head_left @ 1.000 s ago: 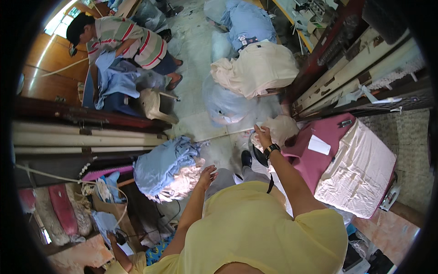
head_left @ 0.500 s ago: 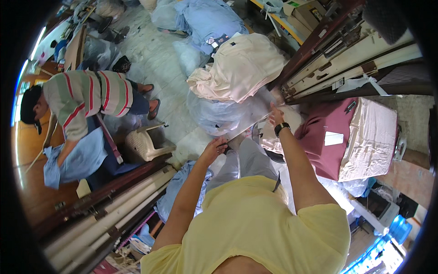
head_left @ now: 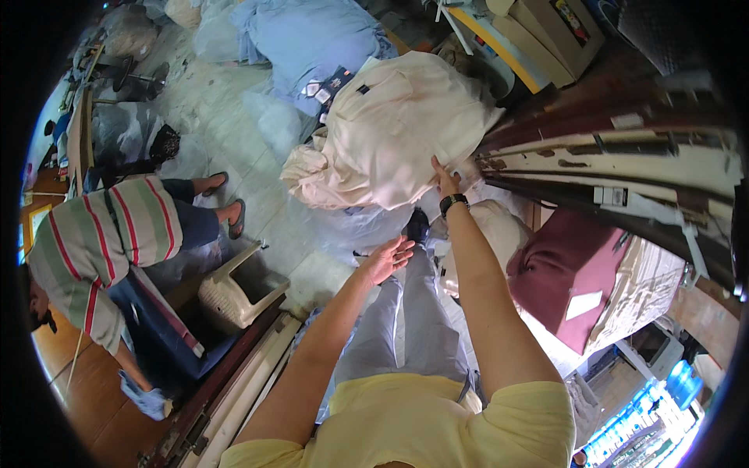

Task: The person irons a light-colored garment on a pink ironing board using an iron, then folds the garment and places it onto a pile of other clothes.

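**Cream bundle reached by the right hand**

Contact is now made between the right hand (head_left: 445, 181) and the large bundle of cream cloth (head_left: 398, 129), which lies on the floor ahead, to the far centre of the scene, wrapped partly in clear plastic. The fingers are pressed against the bundle's near right edge; whether cloth is pinched between them cannot be told. A dark wristwatch (head_left: 452, 203) is worn on that wrist. The left hand (head_left: 386, 259) is held open and empty, fingers spread, near the body and well apart from the bundle.

Half a second earlier a thin pale rod or strip was stretched between the two hands; it is no longer seen, and the left hand has been freed. From this it is judged that handling has passed from the strip to the bundle itself.

Blue cloth bundles (head_left: 308, 35) are heaped farther off. To the right, a maroon box (head_left: 566, 261) is seen just beside long stacked boards (head_left: 624, 168). On the left, another person in a striped shirt (head_left: 101, 246) is seated beside an overturned cream stool (head_left: 238, 292).
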Tool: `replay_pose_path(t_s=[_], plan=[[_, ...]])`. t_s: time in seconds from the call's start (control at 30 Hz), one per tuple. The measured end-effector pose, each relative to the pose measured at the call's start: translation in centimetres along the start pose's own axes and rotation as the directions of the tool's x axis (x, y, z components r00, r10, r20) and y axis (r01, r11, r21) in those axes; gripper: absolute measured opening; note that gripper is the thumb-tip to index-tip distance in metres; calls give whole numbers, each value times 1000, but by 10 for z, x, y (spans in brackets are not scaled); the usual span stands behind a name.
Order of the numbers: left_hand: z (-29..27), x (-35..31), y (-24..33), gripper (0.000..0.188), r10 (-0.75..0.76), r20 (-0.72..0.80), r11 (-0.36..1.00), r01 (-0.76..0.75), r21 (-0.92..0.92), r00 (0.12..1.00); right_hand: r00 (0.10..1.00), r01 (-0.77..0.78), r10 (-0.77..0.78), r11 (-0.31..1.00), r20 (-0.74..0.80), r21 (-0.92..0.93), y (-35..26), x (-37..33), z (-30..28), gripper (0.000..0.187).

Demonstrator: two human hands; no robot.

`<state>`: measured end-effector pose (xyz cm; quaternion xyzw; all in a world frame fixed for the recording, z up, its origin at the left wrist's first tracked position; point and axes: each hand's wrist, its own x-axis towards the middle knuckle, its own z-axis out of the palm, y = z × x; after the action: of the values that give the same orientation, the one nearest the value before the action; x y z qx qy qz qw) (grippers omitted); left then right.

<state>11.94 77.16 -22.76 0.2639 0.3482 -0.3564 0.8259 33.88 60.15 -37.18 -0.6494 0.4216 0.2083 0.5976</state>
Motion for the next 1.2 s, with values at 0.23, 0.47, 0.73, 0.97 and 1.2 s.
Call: replay_pose_path(t_s=[0.23, 0.47, 0.73, 0.97, 1.2], plan=[[35, 102, 30, 83, 119, -131, 905, -162, -394, 984, 944, -161, 36, 918, 329, 361, -16, -27, 6, 72], [33, 154, 29, 72, 90, -133, 777, -153, -611, 987, 910, -186, -101, 769, 403, 612, -7, -3, 0, 63], [44, 165, 21, 78, 262, 35, 581, -129, -804, 964, 885, 26, -161, 954, 437, 298, 26, -39, -3, 55], [40, 158, 10, 84, 464, 33, 343, -145, -928, 885, 930, 360, -356, 932, 94, -36, 3, -96, 20, 54], [29, 155, 35, 52, 264, -333, 127, -375, -918, 905, 960, 163, -189, 977, 205, 139, -15, -110, 14, 53]])
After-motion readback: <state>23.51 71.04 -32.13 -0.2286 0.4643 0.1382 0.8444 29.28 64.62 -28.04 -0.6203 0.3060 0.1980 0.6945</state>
